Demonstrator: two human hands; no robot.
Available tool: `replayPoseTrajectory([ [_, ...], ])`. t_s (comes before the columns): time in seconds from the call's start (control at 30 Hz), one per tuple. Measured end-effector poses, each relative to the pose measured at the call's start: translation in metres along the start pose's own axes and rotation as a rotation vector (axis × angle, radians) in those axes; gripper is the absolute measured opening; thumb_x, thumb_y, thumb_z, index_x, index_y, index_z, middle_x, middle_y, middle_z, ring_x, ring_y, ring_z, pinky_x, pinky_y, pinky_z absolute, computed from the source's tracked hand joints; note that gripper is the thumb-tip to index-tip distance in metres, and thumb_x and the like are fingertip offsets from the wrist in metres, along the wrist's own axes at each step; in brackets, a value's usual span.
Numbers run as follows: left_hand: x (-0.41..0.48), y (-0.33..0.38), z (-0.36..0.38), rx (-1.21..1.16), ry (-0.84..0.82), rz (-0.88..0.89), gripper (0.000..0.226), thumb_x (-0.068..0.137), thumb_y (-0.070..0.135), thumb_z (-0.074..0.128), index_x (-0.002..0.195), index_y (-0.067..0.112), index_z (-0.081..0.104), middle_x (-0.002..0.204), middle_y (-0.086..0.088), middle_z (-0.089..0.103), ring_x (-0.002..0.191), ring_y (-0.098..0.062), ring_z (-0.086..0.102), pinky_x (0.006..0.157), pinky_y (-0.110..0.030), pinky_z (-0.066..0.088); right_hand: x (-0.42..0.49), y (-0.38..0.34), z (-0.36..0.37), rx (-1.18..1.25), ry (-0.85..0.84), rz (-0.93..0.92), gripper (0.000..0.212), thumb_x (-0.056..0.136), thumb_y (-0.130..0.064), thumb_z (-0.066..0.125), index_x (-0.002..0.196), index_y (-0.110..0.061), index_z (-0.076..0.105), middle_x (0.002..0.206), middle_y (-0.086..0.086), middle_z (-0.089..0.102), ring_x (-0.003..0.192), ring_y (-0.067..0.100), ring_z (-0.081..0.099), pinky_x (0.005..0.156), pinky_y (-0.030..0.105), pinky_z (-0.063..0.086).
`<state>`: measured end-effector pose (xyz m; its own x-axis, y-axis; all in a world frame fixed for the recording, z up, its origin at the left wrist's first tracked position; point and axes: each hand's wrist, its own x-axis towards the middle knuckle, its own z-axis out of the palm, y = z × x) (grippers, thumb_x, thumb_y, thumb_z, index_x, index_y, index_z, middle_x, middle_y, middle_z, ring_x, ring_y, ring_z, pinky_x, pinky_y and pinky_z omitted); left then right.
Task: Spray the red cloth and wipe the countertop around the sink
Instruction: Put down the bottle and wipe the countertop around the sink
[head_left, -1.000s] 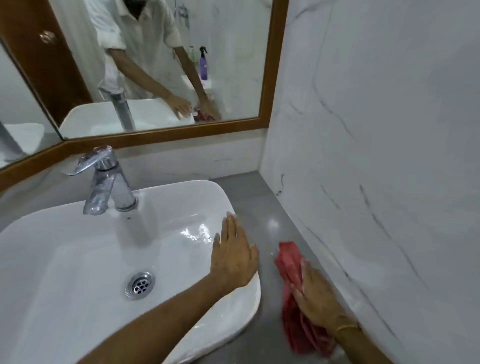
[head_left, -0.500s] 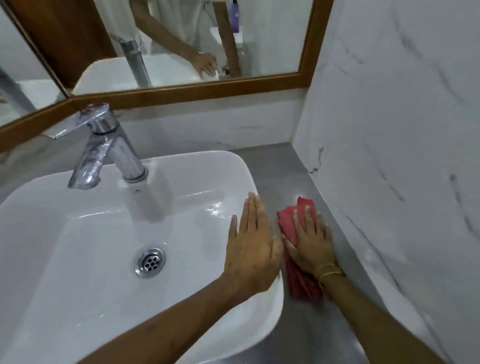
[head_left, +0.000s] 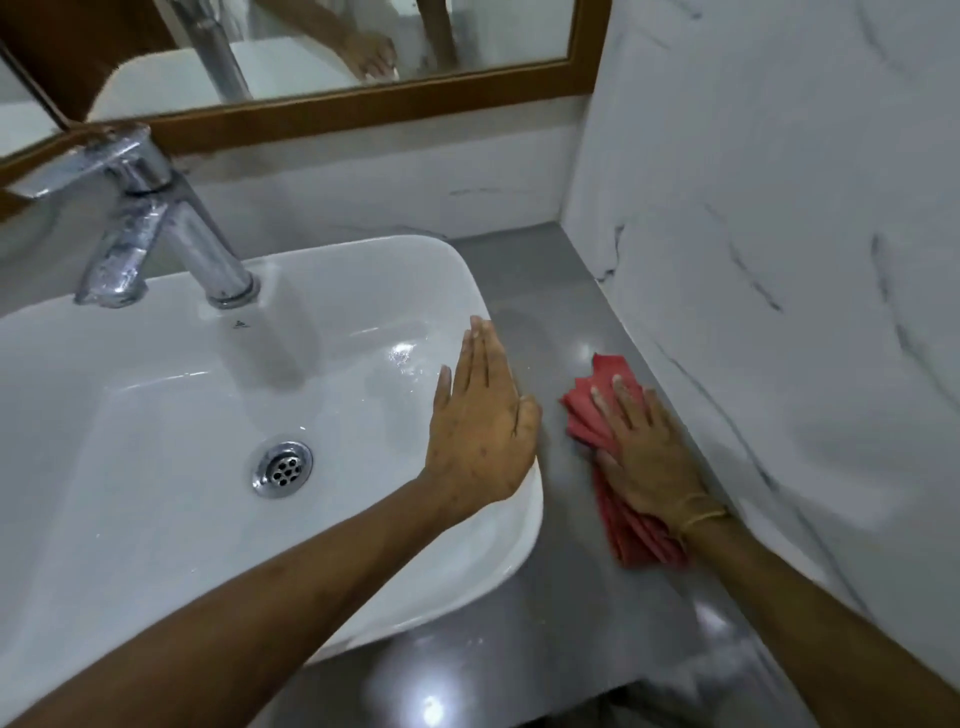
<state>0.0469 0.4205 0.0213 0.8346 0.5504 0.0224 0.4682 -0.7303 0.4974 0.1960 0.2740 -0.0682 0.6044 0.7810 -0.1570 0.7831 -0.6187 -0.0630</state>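
Red crumpled cloth (head_left: 589, 421) is pressed flat on grey polished countertop (head_left: 545, 312) by the open right hand (head_left: 644, 457); left hand (head_left: 480, 431), fingers extended, is rested empty on white ceramic sink (head_left: 156, 415) rim.

We see white marble-veined walls (head_left: 779, 208) right and far, and a wood-framed mirror (head_left: 363, 104) far.

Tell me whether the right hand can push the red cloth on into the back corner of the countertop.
Probably yes. The right hand lies flat on the red cloth, and the grey countertop between the sink and the marble wall looks bare.
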Motion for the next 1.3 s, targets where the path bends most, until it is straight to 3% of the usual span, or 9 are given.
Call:
replayPoseTrajectory([
  [0.1,0.001,0.001,-0.002,0.008,0.003,0.004,0.069,0.097,0.032,0.027,0.149,0.01,-0.013,0.16,-0.006,-0.014,0.147,-0.017,-0.01,0.121,-0.042,0.002,0.026,-0.033,-0.001,0.084,0.041,0.045,0.066,0.094,-0.04,0.036,0.148,-0.024,0.002,0.161,0.007,0.0,0.146,0.039,-0.001,0.12,0.047,0.008],
  [0.27,0.0,0.003,-0.007,0.018,-0.008,0.002,0.069,0.097,0.03,0.028,0.148,0.008,-0.011,0.16,-0.008,-0.011,0.148,-0.019,-0.007,0.121,-0.043,0.003,-0.021,-0.059,0.015,0.025,-0.006,-0.243,0.069,0.087,-0.043,0.035,0.149,-0.027,0.008,0.161,0.003,0.01,0.147,0.034,0.006,0.119,0.049,0.015],
  [0.53,0.0,0.005,-0.003,-0.038,0.013,-0.01,0.068,0.097,0.028,0.029,0.149,0.008,-0.009,0.161,-0.008,-0.01,0.148,-0.018,-0.006,0.121,-0.045,0.004,0.039,-0.037,-0.003,0.122,0.019,-0.009,0.068,0.09,-0.039,0.046,0.148,-0.026,0.013,0.161,0.002,0.007,0.146,0.038,0.006,0.118,0.048,0.011],
  [0.73,0.006,0.002,-0.007,-0.034,0.032,0.021,0.068,0.096,0.028,0.029,0.149,0.008,-0.008,0.161,-0.008,-0.009,0.148,-0.019,-0.005,0.121,-0.045,0.006,-0.039,-0.04,0.008,0.082,-0.047,-0.285,0.068,0.085,-0.043,0.03,0.148,-0.031,0.01,0.161,-0.005,0.006,0.148,0.027,0.006,0.121,0.048,0.013],
  [0.8,0.002,0.0,-0.005,-0.043,0.023,0.009,0.069,0.094,0.027,0.029,0.149,0.008,-0.008,0.161,-0.008,-0.01,0.148,-0.018,-0.006,0.121,-0.045,0.005,-0.043,-0.02,0.002,0.128,-0.066,-0.255,0.069,0.082,-0.043,0.035,0.147,-0.032,0.015,0.16,-0.005,0.011,0.147,0.029,0.007,0.121,0.047,0.013],
  [0.9,-0.002,0.006,-0.002,-0.06,0.009,0.002,0.07,0.093,0.028,0.028,0.149,0.009,-0.01,0.161,-0.007,-0.011,0.148,-0.017,-0.007,0.121,-0.045,0.005,0.003,0.002,-0.006,0.022,-0.059,-0.107,0.067,0.092,-0.041,0.04,0.148,-0.029,0.006,0.161,-0.001,0.002,0.148,0.031,0.005,0.12,0.048,0.01],
  [1.03,-0.001,0.003,-0.003,-0.036,0.026,0.004,0.068,0.094,0.03,0.026,0.149,0.009,-0.007,0.161,-0.007,-0.008,0.148,-0.017,-0.005,0.121,-0.045,0.005,0.054,-0.044,-0.002,0.031,-0.018,-0.092,0.064,0.094,-0.043,0.034,0.149,-0.026,0.006,0.162,0.0,0.002,0.147,0.033,0.007,0.119,0.049,0.009],
  [1.17,-0.001,0.002,-0.003,0.004,0.021,-0.001,0.066,0.097,0.028,0.028,0.149,0.008,-0.008,0.161,-0.008,-0.009,0.148,-0.018,-0.005,0.121,-0.044,0.005,0.0,-0.066,0.011,0.128,-0.057,-0.29,0.064,0.089,-0.043,0.041,0.147,-0.029,0.018,0.158,-0.001,0.022,0.143,0.032,0.024,0.115,0.049,0.023],
  [1.3,-0.001,0.001,-0.005,-0.008,0.001,0.017,0.069,0.096,0.027,0.029,0.149,0.007,-0.009,0.16,-0.008,-0.011,0.148,-0.018,-0.006,0.121,-0.044,0.004,-0.042,-0.002,0.0,0.026,-0.029,-0.149,0.068,0.084,-0.044,0.038,0.147,-0.031,0.015,0.16,-0.004,0.013,0.147,0.027,0.013,0.12,0.044,0.016],
])
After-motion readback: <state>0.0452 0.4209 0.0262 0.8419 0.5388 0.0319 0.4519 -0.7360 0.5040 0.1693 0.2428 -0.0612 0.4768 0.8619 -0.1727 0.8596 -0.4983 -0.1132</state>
